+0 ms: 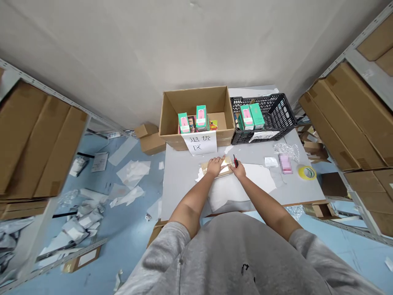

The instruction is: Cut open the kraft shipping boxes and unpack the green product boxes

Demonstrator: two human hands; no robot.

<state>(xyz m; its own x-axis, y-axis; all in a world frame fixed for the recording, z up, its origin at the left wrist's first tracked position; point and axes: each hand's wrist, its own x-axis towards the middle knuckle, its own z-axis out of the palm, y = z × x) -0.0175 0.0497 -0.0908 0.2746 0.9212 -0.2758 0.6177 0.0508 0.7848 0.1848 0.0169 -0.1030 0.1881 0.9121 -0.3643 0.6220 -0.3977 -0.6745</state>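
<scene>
The left hand (214,166) lay flat on a small brown cardboard packet (227,173), with its fingers spread wide. The right hand (238,170) sat at the other end of the packet. Its fingers were close together, right by a little red box cutter (235,161). The cutter looked too small to tell if they pinched it. The packet sat on a soft white bag (229,192) on the grey desk (184,192). The hands were very close, so a slip of the blade could cut the left hand or the packet. The packet could also slide on the smooth bag.

Farther along the desk lay clear bubble wrap (287,150), a blurred pink thing (285,164), and a roll of yellow tape (307,172). Past them stood a cardboard box (211,102) with green boxes (184,123) inside, and a black plastic crate (276,114). A white paper sign (199,142) hung on the box. Brown boxes filled the shelves (37,139) on both sides, and paper scraps lay on the blue floor (135,172).
</scene>
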